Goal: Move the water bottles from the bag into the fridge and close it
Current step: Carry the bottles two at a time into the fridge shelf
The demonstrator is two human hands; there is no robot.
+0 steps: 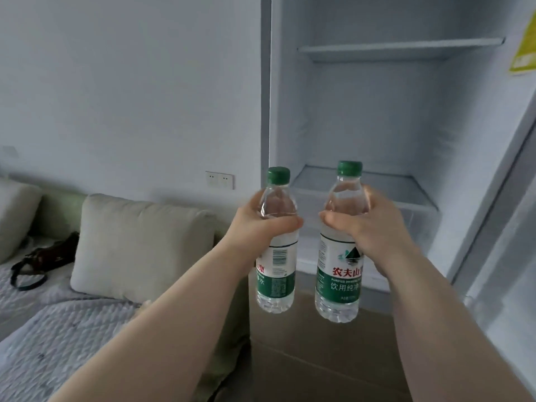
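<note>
A: What is held in the hands?

B: Two water bottles are held upright, side by side and apart, in front of the open fridge [377, 117]. The left bottle [277, 248] is gripped by the left hand [261, 224], which is closed around its clear upper part, just above the label. The right bottle [342, 256] is clasped in the same way by the right hand [368, 224]. Both green caps are screwed on.

A: Where are the bottles placed relative to the fridge?

B: They are raised near its open front, at about the level of the lower shelf [377, 187]. Neither bottle is seen to rest on it. A second shelf [400, 49] is fixed higher up, and a yellow sticker [525, 44] is seen at the far right edge.

A: And to the left?

B: A beige cushion [139, 245] is propped against the wall, beside a quilted cover [58, 338]. A dark bag [52, 256] with a strap is laid farther left. A wall socket [219, 179] is mounted above the cushion.
</note>
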